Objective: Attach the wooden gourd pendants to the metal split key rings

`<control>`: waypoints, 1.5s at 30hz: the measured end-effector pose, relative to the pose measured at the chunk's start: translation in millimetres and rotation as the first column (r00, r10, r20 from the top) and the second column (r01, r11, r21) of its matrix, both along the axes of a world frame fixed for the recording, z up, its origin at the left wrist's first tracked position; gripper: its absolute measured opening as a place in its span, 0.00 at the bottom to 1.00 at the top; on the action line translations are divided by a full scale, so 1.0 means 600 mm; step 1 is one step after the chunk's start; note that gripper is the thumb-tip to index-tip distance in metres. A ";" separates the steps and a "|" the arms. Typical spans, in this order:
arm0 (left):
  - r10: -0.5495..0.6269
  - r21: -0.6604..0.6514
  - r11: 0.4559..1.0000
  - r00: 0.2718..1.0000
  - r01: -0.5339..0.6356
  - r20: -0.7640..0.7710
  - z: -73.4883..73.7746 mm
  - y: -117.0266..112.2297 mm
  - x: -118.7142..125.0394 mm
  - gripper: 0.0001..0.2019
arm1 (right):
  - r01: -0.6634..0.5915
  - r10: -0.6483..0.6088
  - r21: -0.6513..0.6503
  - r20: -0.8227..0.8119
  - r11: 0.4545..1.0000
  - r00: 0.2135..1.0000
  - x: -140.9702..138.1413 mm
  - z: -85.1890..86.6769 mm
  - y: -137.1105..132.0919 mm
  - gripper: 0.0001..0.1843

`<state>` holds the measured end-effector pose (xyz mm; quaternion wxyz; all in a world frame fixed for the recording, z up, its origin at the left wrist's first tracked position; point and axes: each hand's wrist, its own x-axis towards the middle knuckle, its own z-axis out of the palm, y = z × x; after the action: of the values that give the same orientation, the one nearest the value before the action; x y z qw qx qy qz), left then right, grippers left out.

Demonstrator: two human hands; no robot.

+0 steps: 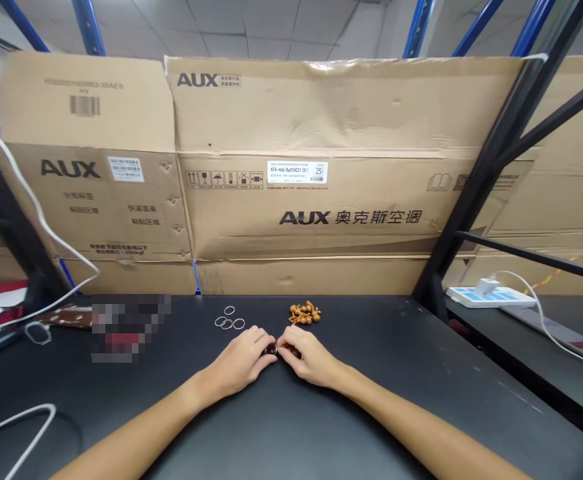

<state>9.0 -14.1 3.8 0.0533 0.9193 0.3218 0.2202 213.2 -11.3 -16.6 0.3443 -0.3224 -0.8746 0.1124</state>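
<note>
My left hand (241, 360) is closed in a pinch around a metal key ring (271, 350), and part of that ring is covered by the fingers. Close against it, my right hand (314, 357) grips a small brown wooden charm (292, 349), mostly hidden by its fingers and thumb. The fingertips of both hands almost meet over the black table. Just beyond the left hand lie several loose silver key rings (227, 324). A small heap of glossy brown wooden charms (305, 312), round and gourd-like, sits behind the right hand.
Cardboard panels (301, 240) stand along the back of the black table (211, 433). A blurred-out item (126, 330) lies to the left, near white cables (46, 227). On the right are a black metal frame post (476, 173) and a white power strip (511, 297).
</note>
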 end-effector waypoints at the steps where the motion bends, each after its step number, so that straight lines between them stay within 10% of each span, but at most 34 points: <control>1: 0.020 0.014 1.000 1.000 -0.020 -0.006 0.000 0.000 0.001 0.09 | -0.023 0.023 0.006 0.011 1.000 1.000 0.000 0.001 -0.001 0.07; 45: -0.048 -0.101 0.993 0.991 0.060 0.123 -0.002 0.004 -0.005 0.06 | -0.031 0.026 -0.070 -0.076 0.997 0.997 0.001 0.012 -0.002 0.09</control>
<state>5.9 -11.7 2.5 0.1264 0.9087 0.3041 0.2563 213.8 -12.7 -9.3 0.3634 -0.3174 -0.8611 0.1603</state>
